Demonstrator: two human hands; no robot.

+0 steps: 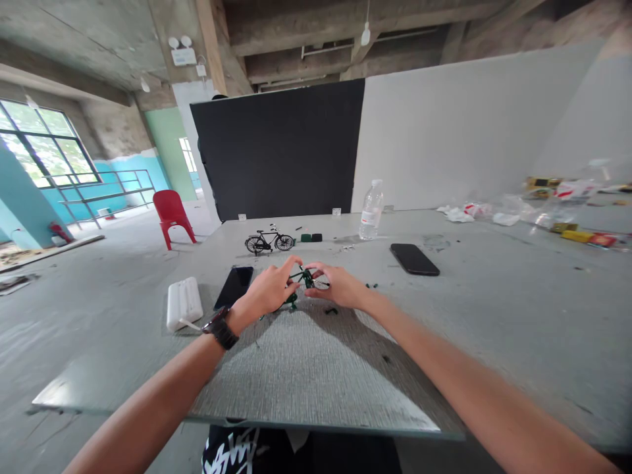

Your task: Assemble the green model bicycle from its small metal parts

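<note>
A small dark green model bicycle point(309, 278), partly hidden by fingers, is held between both hands just above the table. My left hand point(270, 289), with a black watch on its wrist, closes its thumb and fingers on the left side of the model. My right hand point(342, 287) pinches the right side, near a thin spoked part. Small dark green pieces point(332, 311) lie on the table below and to the right. Behind my hands stands a finished-looking black model bicycle point(269, 241), upright on its wheels.
Near my left forearm lie a black phone point(235, 287) and a white power bank point(184, 304) with a cable. Another phone point(415, 259), a water bottle point(371, 210) and small dark blocks point(311, 237) sit farther back. Wrappers point(464, 212) clutter the right. A black panel point(281, 151) stands behind.
</note>
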